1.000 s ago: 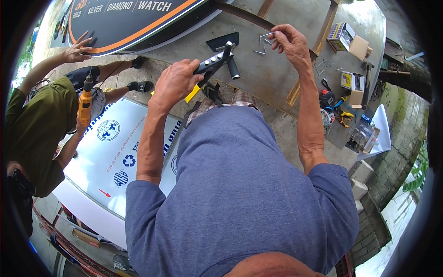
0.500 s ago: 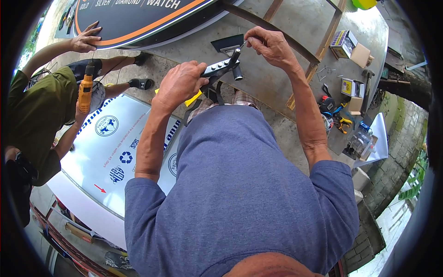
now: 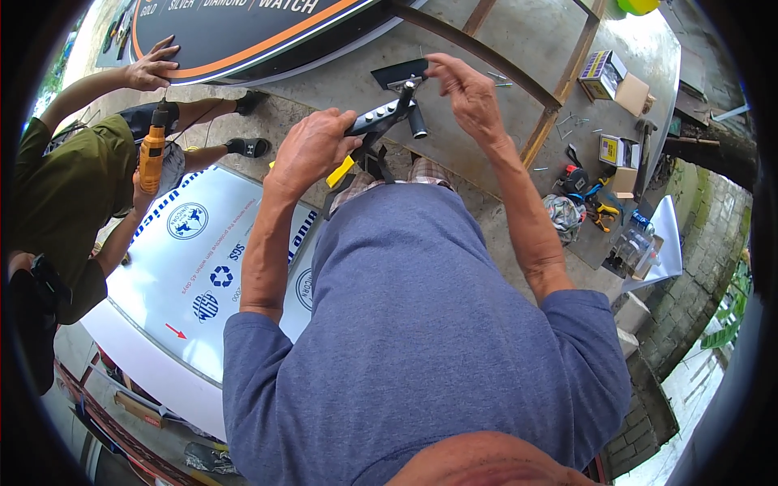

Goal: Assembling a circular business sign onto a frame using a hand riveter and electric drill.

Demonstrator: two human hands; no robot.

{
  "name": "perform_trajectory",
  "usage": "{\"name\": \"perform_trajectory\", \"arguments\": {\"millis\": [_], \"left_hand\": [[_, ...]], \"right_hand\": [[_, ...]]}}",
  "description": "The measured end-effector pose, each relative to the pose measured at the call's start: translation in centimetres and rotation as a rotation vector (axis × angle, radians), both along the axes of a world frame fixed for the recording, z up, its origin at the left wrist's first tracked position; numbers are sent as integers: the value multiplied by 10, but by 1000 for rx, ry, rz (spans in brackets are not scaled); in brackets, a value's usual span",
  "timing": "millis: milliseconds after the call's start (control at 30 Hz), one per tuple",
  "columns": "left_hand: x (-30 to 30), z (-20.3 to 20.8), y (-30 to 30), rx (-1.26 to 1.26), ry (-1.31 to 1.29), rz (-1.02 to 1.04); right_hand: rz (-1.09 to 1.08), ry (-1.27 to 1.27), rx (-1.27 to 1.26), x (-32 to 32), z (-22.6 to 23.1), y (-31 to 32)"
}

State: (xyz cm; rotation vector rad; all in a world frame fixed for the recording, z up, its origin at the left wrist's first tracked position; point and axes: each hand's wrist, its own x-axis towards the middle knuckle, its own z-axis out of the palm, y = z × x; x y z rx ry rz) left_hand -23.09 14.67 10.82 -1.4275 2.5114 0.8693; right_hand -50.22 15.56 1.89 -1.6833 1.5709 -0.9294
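Observation:
My left hand [image 3: 312,150] is wrapped around a hand riveter [image 3: 379,117] with a silver and black body and yellow-gripped handles [image 3: 340,171]. Its nose points up and away to the right. Close beside that nose is my right hand [image 3: 468,95], its fingers loosely stretched and apart, with nothing visible in them. A black cylinder [image 3: 416,123] sticks out near the riveter's head. Just beyond lies a flat black piece [image 3: 399,73] on the grey metal table [image 3: 462,154].
A brown metal frame [image 3: 535,142] and a round sign [image 3: 243,49] lie on the table. To the right are small boxes [image 3: 604,73], loose rivets [image 3: 567,125], a tape measure [image 3: 574,180] and pliers [image 3: 604,215]. At left, a co-worker holds an orange drill [image 3: 151,154] beside a film-covered panel [image 3: 194,267].
My right hand has drawn slightly up and its fingers have loosened; the thin pin seen between them and the riveter's nose no longer shows. The riveter has tipped slightly to the left.

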Motion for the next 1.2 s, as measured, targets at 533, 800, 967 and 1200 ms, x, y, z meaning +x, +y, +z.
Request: {"name": "perform_trajectory", "arguments": {"millis": [533,800,967,1200], "left_hand": [[36,-9,3,-17,81,113],[27,-5,2,-28,199,106],[20,0,-7,-31,212,109],[17,18,-12,-19,352,170]], "right_hand": [[-21,29,260,13,-66,69],[-801,298,78,-158,-51,140],[-851,407,431,-249,-108,138],[-768,679,4,-189,-51,99]]}}
